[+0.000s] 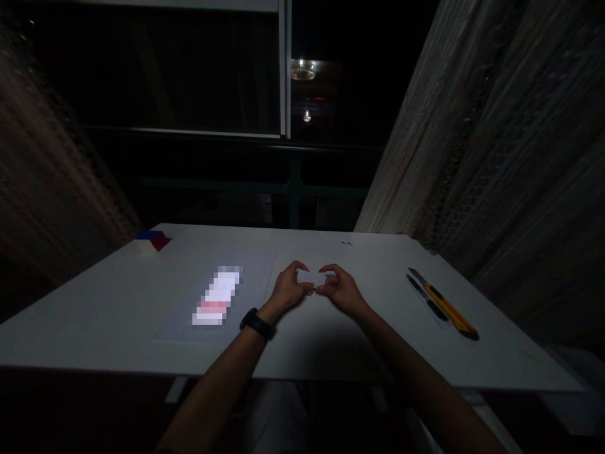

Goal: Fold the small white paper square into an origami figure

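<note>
A small white piece of paper (pixel 311 277) is held between both my hands over the middle of the white table (pixel 118 302). My left hand (pixel 288 289), with a black watch on its wrist, pinches the left end of it. My right hand (pixel 341 290) pinches the right end, fingers curled. The room is dim, so the shape of the paper piece is hard to make out.
A grey sheet with a blurred-out white and pink patch (pixel 218 295) lies left of my hands. A yellow utility knife (pixel 449 308) and a dark pen (pixel 424 297) lie at the right. A red, white and blue block (pixel 151 241) sits at the far left corner. Curtains hang on both sides.
</note>
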Demonstrator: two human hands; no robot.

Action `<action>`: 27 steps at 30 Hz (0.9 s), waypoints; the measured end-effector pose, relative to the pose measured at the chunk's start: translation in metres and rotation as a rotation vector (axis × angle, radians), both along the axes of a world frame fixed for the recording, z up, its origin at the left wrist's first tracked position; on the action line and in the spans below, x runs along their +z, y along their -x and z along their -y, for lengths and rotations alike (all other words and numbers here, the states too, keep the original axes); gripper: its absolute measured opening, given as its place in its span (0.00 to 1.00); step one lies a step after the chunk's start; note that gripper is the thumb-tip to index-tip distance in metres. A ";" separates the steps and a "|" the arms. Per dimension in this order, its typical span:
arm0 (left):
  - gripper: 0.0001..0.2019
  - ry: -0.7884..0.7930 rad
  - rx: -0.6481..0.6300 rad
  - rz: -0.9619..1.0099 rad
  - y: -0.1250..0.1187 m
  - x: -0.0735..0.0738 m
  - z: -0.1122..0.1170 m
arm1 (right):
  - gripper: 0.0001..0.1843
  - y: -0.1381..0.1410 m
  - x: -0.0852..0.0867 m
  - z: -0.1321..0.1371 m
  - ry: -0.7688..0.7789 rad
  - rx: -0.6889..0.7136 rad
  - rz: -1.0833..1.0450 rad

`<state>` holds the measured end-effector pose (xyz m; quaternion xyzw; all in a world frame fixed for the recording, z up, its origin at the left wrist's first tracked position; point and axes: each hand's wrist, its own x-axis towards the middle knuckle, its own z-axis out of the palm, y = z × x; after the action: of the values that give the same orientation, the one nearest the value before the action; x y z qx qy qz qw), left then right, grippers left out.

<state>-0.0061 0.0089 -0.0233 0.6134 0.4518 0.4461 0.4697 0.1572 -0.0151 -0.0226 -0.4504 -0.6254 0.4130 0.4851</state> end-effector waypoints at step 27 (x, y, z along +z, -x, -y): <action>0.29 0.256 -0.147 0.376 -0.002 0.013 0.003 | 0.23 -0.014 0.003 -0.004 -0.022 0.025 0.018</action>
<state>-0.0044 0.0064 -0.0103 0.4861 0.3633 0.4562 0.6508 0.1713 -0.0109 -0.0195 -0.4410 -0.6398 0.4083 0.4791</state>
